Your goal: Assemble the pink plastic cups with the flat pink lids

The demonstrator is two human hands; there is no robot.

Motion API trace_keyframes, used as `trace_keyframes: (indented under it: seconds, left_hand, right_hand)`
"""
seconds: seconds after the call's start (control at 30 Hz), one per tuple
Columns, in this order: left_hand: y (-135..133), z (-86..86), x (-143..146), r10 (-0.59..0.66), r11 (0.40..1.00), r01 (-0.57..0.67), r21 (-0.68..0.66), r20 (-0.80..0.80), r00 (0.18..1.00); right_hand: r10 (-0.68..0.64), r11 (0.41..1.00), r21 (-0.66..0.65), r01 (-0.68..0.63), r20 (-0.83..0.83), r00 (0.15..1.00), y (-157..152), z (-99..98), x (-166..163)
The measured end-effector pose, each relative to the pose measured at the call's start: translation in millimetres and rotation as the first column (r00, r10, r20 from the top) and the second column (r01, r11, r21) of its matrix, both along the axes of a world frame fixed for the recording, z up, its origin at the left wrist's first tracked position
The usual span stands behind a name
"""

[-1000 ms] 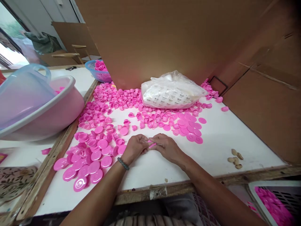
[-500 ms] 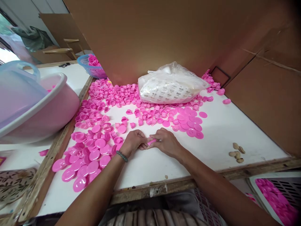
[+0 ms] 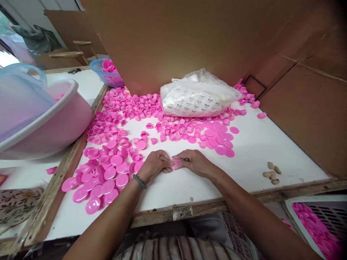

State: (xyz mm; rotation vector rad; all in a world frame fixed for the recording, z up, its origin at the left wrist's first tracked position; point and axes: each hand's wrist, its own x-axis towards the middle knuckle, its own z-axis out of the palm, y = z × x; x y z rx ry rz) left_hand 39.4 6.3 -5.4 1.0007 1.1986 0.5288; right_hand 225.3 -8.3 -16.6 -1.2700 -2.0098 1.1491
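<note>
Between the fingertips of both hands is a small pink plastic piece (image 3: 176, 164), mostly covered, so its exact shape is hard to make out. My left hand (image 3: 158, 161), below a green bead bracelet (image 3: 139, 181), pinches it from the left. From the right, my right hand (image 3: 193, 161) pinches the same piece. Left of my hands lies a spread of pink toy cups with saucers (image 3: 107, 187). Loose small pink cups (image 3: 173, 131) are strewn beyond my fingers. Flat pink discs (image 3: 221, 139) overlap in a pile to the right.
A clear plastic bag (image 3: 200, 95) rests on the cups against a cardboard wall (image 3: 176, 43). At left stand a large pink basin (image 3: 54, 124) and a blue basket (image 3: 104, 74). Peanuts (image 3: 271, 174) lie at right. A white crate (image 3: 295, 220) of pink pieces stands below the wooden edge (image 3: 206, 209).
The pink piece has turned a little between my fingertips and more of it shows. Both hands stay in nearly the same place; the view has shifted slightly.
</note>
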Motion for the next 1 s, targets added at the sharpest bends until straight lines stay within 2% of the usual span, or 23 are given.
trace_keyframes:
  seconds: [0.17, 0.27, 0.37, 0.53, 0.7, 0.83, 0.87, 0.93, 1.0]
  left_hand:
    - [4.9, 2.1, 4.4, 0.013, 0.995, -0.019, -0.097, -0.063, 0.998]
    - [6.0, 0.6, 4.5, 0.017, 0.995, -0.023, -0.095, -0.063, 0.998]
    - [3.3, -1.2, 4.3, 0.012, 0.998, -0.015, -0.058, -0.049, 0.999]
    - [-2.2, -1.7, 5.7, -0.008, 1.000, 0.008, 0.000, -0.037, 0.999]
    - [-2.2, -4.6, 7.8, -0.047, 0.999, 0.047, -0.008, -0.047, 0.998]
    - [-3.9, -4.4, 6.8, -0.090, 0.992, 0.092, 0.089, -0.029, 0.996]
    - [-5.0, -0.7, 3.3, -0.099, 0.985, 0.105, 0.138, -0.048, 0.994]
    - [-8.0, 13.2, -10.2, -0.090, 0.963, 0.129, 0.236, -0.166, 0.982]
    - [-12.2, 35.1, -32.4, -0.026, 0.936, 0.160, 0.312, -0.392, 0.920]
  right_hand:
    - [-0.024, 0.998, -0.057, 0.025, 0.019, 1.000, 2.8, -6.4, -2.5]
    - [-0.037, 0.994, -0.103, 0.038, 0.014, 0.999, 3.6, -6.5, -3.2]
    - [-0.061, 0.994, -0.095, 0.060, -0.001, 0.998, 1.7, -4.7, -2.9]
    - [-0.087, 0.995, 0.062, 0.083, 0.066, 0.994, -8.2, 0.3, -7.3]
    - [-0.126, 0.971, 0.227, 0.080, 0.197, 0.972, -17.0, 0.3, -15.3]
    - [-0.098, 0.957, 0.285, 0.050, 0.157, 0.983, -15.2, -0.6, -8.4]
    - [-0.129, 0.944, 0.322, 0.075, 0.150, 0.980, -13.6, 0.2, -4.5]
    - [-0.302, 0.884, 0.415, 0.216, 0.154, 0.941, -9.5, 2.8, 4.7]
    - [-0.541, 0.774, 0.494, 0.396, 0.192, 0.818, -4.9, 4.9, 13.9]
